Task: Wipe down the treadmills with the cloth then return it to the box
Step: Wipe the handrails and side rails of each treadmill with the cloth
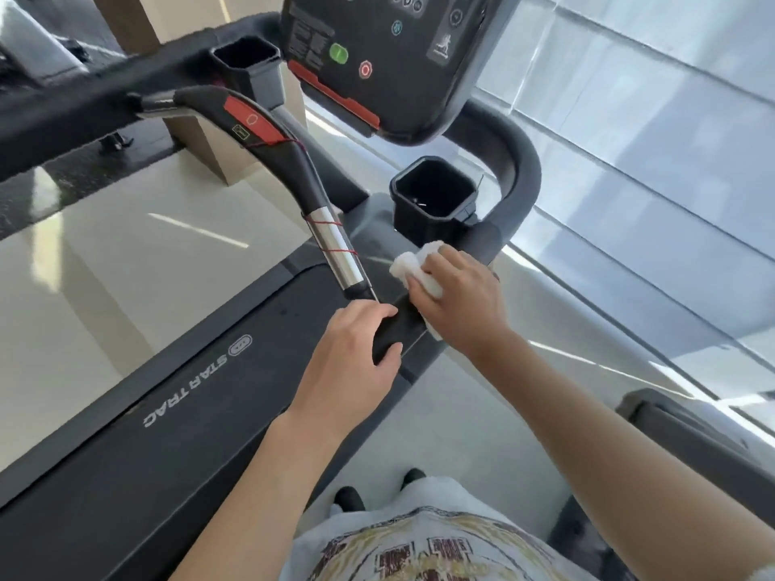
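Head view: a crumpled white cloth [413, 268] sits at the centre of the frame, bunched under the right hand [459, 299], whose fingers curl over it and press it against the dark grey treadmill handrail [394, 329]. The left hand [352, 354], just left of it, grips the black end of that same rail, fingers wrapped round. A black and chrome curved handlebar [293, 182] with a red panel crosses from upper left and ends just above the left hand. A square black cup holder [434, 201] stands just above the cloth. The black console panel [377, 48] fills the top. The treadmill belt [188, 413] runs lower left.
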